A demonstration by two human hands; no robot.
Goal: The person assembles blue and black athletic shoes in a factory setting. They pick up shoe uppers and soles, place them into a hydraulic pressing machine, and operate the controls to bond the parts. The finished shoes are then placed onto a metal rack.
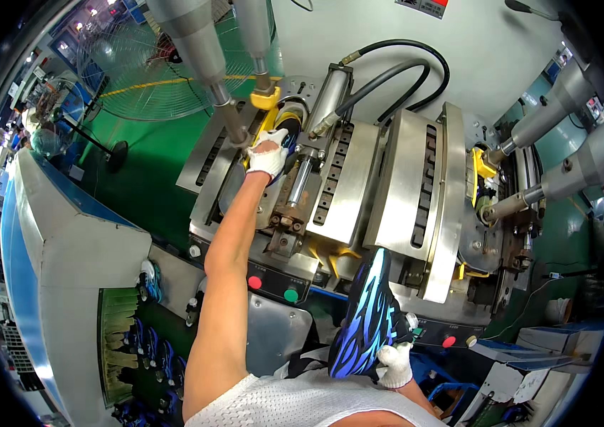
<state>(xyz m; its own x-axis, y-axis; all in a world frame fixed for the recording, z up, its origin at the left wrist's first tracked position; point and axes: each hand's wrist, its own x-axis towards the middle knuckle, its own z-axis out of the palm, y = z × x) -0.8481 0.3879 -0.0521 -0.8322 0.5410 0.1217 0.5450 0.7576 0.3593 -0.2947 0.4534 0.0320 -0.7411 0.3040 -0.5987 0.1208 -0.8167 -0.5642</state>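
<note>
My right hand (394, 364), in a white knit glove, grips a black sports shoe (364, 320) by one end, close to my body. Its sole faces me, with a blue, violet and turquoise flame pattern. My left arm reaches forward to the press machine's left station. There my gloved left hand (269, 154) is closed on a second dark shoe (290, 135), partly covered by the hand. That shoe sits beneath a yellow pad (265, 98) on a press rod, beside another thick metal rod (232, 124).
Steel covers (405, 185) and a hydraulic cylinder (330, 96) with black hoses fill the machine's middle. Red (254, 282) and green (290, 294) buttons line its front. A right station (483, 171) has similar rods. Several shoes (149, 341) stand at lower left near a brush-edged opening.
</note>
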